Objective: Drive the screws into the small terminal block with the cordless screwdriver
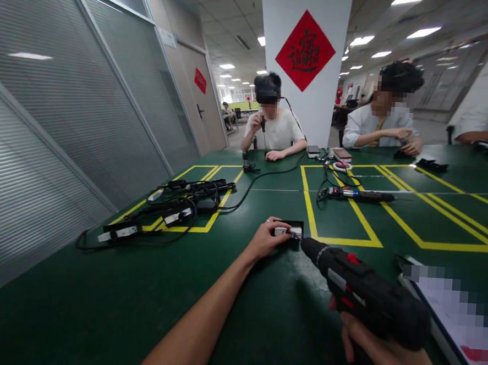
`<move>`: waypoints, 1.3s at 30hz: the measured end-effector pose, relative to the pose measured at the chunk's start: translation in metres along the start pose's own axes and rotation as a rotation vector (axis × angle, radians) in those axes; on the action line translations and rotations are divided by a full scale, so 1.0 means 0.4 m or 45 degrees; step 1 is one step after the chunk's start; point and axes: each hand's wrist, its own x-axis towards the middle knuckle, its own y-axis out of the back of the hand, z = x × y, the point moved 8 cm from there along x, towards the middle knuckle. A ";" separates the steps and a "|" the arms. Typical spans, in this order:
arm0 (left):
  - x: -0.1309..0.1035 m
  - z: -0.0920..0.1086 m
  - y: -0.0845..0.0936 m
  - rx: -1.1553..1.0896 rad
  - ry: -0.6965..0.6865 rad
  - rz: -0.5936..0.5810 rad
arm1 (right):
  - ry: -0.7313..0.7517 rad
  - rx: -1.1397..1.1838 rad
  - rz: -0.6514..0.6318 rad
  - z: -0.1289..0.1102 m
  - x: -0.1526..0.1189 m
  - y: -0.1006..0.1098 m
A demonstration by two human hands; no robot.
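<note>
Left grip (267,239): I saw its fingers bent closed about the block (296,230), lying over the left part of it; a ring showed on one finger.
Block: it lay on the table (75,304), near the middle of my view, white with a black part behind it. It was too small for me to tell what it was.
Right grip (365,333): I had it closed around the drill (357,283), below the body; most of the handle was hidden from me.
Drill: black with red parts, it pointed forward and left, its nose just beside the block's right end. I could not tell whether the bit touched the block.
Slab (446,319): it lay at my right, beyond the drill, its face blurred out.
Cables (204,188): black, they lay tangled with white-marked boxes (178,217) on the left, partly over yellow tape (348,242).
Tool (361,195): long and thin, it lay across the tape on the far right side, with a lead near it.
People: one person (286,127) sat across from me, holding a screwdriver (263,123) upright near the face; another (359,126) sat farther right, hands together over the table.
Pillar (269,101): white, it stood behind them, bearing a red sign (305,50).
</note>
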 end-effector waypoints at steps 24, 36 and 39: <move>-0.005 0.003 0.000 -0.009 0.020 -0.028 | 0.041 -0.119 -0.130 0.005 0.007 -0.010; -0.007 0.014 0.000 0.029 0.002 -0.022 | 0.072 -0.077 -0.059 0.002 0.005 -0.005; -0.007 0.016 0.001 0.029 0.006 -0.022 | 0.072 -0.079 -0.040 0.000 0.003 -0.002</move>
